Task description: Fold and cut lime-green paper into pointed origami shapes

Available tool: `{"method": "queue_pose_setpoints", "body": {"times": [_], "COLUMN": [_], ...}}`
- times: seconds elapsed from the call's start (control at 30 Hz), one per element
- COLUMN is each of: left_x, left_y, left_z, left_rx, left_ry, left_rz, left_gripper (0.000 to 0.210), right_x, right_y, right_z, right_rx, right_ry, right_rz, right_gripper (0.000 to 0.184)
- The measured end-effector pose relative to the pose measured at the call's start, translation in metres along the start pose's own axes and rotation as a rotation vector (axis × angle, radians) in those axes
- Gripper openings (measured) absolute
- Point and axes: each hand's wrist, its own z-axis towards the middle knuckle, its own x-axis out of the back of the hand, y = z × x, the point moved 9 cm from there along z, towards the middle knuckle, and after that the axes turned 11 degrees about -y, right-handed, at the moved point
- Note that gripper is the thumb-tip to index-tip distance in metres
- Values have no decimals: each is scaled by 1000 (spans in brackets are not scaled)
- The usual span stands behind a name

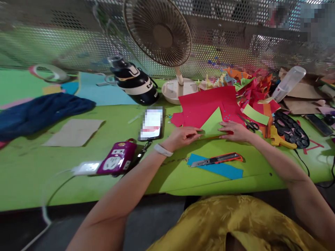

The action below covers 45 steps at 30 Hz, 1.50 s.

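A light green sheet of paper (213, 122) with a pointed top is between my two hands, partly over a large red sheet. My left hand (183, 137) is closed, with thumb and forefinger on the left corner of the green paper. My right hand (235, 131) has its fingertips on the paper's right corner, and its fingers look bent around that edge. Just below, a box cutter (220, 159) with its blade out lies on a blue paper strip (225, 170). The large red sheet (204, 101) spreads behind the green paper.
A phone (151, 122), a purple power bank (117, 157) and a black bottle (137, 83) are left. A fan (163, 36) stands behind. Right are scissors (250, 125), a yellow glue gun (281, 140), a black tray (290, 129) and folded paper scraps (258, 87).
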Motion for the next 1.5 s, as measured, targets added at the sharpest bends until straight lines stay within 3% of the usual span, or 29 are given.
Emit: {"method": "queue_pose_setpoints", "body": {"times": [0.07,0.2,0.4,0.67,0.83,1.07,1.3,1.5], "left_x": [5,16,18,12,8,7,11,14], "left_y": [-6,-9,-14,-14,-13,-8,-2,-7], "left_z": [3,7,23,30,27,26,19,19], "left_rx": [46,83,71,44,25,11,117,162], "left_ry": [86,211,169,156,184,204,249,260], "left_rz": [-26,35,134,260,332,369,487,450], "left_gripper": [33,32,27,23,26,27,31,23], "right_x": [3,10,11,7,19,-5,-17,-21], "right_y": [5,13,17,22,2,-47,-45,-42], "right_z": [4,11,15,13,0,-4,0,2], "right_rx": [-38,-98,-125,-142,-88,257,250,219], "right_ry": [79,228,337,393,450,119,38,18], "right_rz": [55,123,45,-92,-145,-314,-390,-407], "right_gripper": [18,27,41,32,40,42,54,61]}}
